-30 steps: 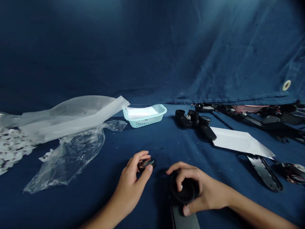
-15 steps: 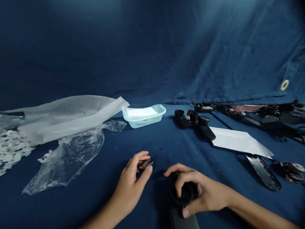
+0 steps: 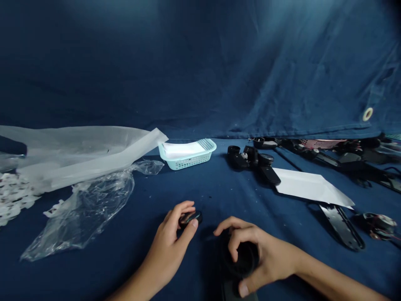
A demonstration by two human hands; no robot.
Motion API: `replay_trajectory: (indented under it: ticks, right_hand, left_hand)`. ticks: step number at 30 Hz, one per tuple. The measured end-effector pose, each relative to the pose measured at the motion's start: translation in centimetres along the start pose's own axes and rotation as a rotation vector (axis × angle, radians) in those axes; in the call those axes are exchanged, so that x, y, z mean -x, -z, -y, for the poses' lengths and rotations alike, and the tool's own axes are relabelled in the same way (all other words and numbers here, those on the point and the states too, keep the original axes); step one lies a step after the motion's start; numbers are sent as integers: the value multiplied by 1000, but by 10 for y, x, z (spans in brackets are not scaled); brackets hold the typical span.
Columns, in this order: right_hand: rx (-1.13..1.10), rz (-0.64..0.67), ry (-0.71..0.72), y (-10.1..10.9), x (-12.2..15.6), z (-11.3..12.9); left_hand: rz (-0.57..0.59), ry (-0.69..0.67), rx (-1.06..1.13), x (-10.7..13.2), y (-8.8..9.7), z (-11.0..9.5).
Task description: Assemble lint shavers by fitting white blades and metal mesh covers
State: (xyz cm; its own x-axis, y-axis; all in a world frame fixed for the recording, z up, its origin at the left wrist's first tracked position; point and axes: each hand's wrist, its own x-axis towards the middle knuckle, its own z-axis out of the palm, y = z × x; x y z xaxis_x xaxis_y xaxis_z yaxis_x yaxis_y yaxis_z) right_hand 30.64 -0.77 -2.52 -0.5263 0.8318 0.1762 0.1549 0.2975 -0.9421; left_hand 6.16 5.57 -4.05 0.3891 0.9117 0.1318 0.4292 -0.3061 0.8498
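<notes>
My left hand [image 3: 171, 246] pinches a small round black disc [image 3: 190, 218] between thumb and fingers, just above the blue cloth. My right hand [image 3: 257, 255] is wrapped round a black ring-shaped housing [image 3: 242, 258] at the end of a flat dark arm [image 3: 233, 290] that runs off the bottom edge. The two hands are a short gap apart near the front of the table. Part of the housing is hidden under my fingers.
A pale green basket [image 3: 187, 153] holding white sheets stands at mid-back. Clear plastic bags [image 3: 87, 196] and white bits [image 3: 14, 198] lie to the left. Black arm parts [image 3: 255, 161], a white paper sheet [image 3: 308, 188] and more dark parts [image 3: 343, 221] lie at right. Blue cloth [image 3: 200, 67] hangs behind.
Both hands have stayed on their parts; my right-hand fingers shifted a little over the ring housing. The view has tilted slightly, so everything sits a bit lower and left.
</notes>
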Motion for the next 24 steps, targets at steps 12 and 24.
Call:
replay_trajectory:
  ticks: [12,24]
  right_hand:
    - [55,-67,2,-4,1,-1]
    - [37,-63,0,-4,1,3]
  left_hand:
    - [61,-128,-178,9,6,-10]
    - [46,-36,-100,9,6,-9]
